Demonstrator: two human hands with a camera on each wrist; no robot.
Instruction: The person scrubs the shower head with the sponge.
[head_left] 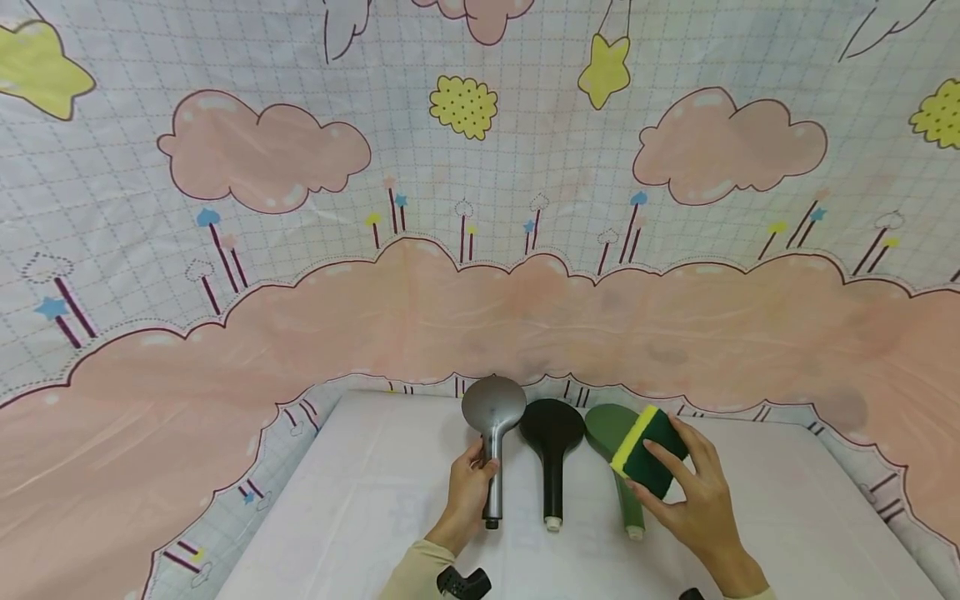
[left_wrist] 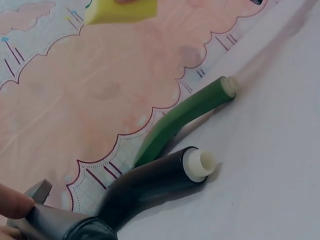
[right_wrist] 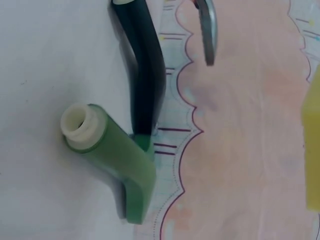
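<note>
In the head view my left hand (head_left: 469,492) grips the handle of a grey shower head (head_left: 494,408), its round head pointing away from me. My right hand (head_left: 701,500) pinches a green and yellow scouring sponge (head_left: 658,462) between thumb and fingers, its dark green side toward the palm. Part of a green shower head (head_left: 632,508) is hidden behind the sponge. Between it and the grey one lies a black shower head (head_left: 552,467). The right wrist view shows the sponge's yellow side (right_wrist: 312,145) at its right edge.
A white table (head_left: 360,483) bears the black and green shower heads, their white threaded ends toward me. Behind and around it hangs a cloth (head_left: 480,325) printed with pink clouds and stars.
</note>
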